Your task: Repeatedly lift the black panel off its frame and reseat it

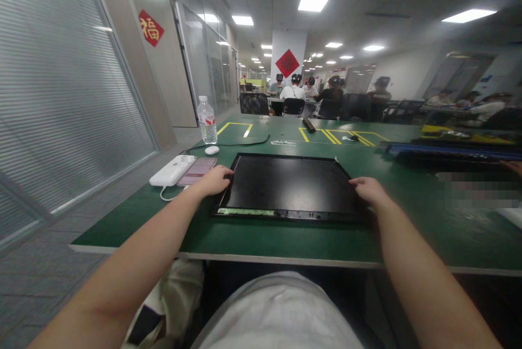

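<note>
A black flat display panel (pixel 291 180) lies face up on the green table in front of me, with a strip of green circuit board (pixel 246 212) along the left part of its near edge. My left hand (pixel 217 179) grips the panel's left side, thumb on the frame. On the opposite side my right hand (pixel 370 190) holds the right edge, its fingers partly hidden beneath the frame. Just left of my left hand lie a phone (pixel 198 170) and a white power bank (pixel 173 170) with a white cable.
On the green table (pixel 134 216), a water bottle (pixel 207 123) and a small white round object (pixel 212 150) stand at the left. Yellow tape outlines (pixel 322 136) mark the far side. Blue-edged items (pixel 440 151) lie at right, near another person's hand (pixel 513 167). Several people sit farther back.
</note>
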Demonstrator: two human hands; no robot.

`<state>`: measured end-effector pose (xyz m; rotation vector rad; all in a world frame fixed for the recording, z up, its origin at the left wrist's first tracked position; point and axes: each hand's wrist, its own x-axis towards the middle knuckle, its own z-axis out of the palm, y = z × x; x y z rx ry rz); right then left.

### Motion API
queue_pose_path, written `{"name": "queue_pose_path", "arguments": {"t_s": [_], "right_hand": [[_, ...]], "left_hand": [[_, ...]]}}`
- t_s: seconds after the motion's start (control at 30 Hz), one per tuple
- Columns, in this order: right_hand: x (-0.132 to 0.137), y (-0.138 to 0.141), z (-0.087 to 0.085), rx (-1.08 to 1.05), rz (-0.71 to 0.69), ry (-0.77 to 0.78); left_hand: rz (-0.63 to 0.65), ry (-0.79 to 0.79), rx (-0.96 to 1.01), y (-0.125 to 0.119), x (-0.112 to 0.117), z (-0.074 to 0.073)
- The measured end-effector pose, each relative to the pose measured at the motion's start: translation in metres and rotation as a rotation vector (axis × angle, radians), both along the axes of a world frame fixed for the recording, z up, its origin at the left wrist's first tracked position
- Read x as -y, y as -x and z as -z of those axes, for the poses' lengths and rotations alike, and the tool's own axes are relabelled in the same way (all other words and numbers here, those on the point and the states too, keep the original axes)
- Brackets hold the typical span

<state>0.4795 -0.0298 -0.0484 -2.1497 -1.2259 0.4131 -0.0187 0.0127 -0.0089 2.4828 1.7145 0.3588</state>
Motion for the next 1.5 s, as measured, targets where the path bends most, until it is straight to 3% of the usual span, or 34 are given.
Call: {"name": "queue_pose_path", "arguments": {"t_s": [0.23, 0.47, 0.73, 0.97, 1.2, 1.33, 1.5], "right_hand": [[0.001, 0.002, -0.004, -0.12, 0.011, -0.047], [-0.004, -0.004, 0.001, -0.24, 0.027, -0.043], [0.001, 0.005, -0.001, -0.091, 0.055, -0.056], [0.001, 0.005, 0.001, -0.062, 0.063, -0.017], [0.0, 0.003, 0.001, -0.047, 0.064, -0.038], [0.0, 0.002, 0.001, -0.04, 0.065, -0.019], [0.0, 0.002, 0.001, -0.051, 0.068, -0.018]], "left_hand": [[0.025, 0.005, -0.007, -0.001, 0.002, -0.002], [-0.035, 0.053, 0.049, 0.0, 0.004, -0.002], [-0.089, 0.134, 0.18, 0.0, 0.007, 0.0], [-0.032, 0.155, 0.564, 0.001, 0.0, 0.007], [-0.132, 0.347, 1.138, -0.014, 0.015, -0.011], [-0.221, 0.341, 1.27, -0.019, 0.016, -0.016], [-0.318, 0.354, 1.354, -0.018, 0.009, -0.01]]}}
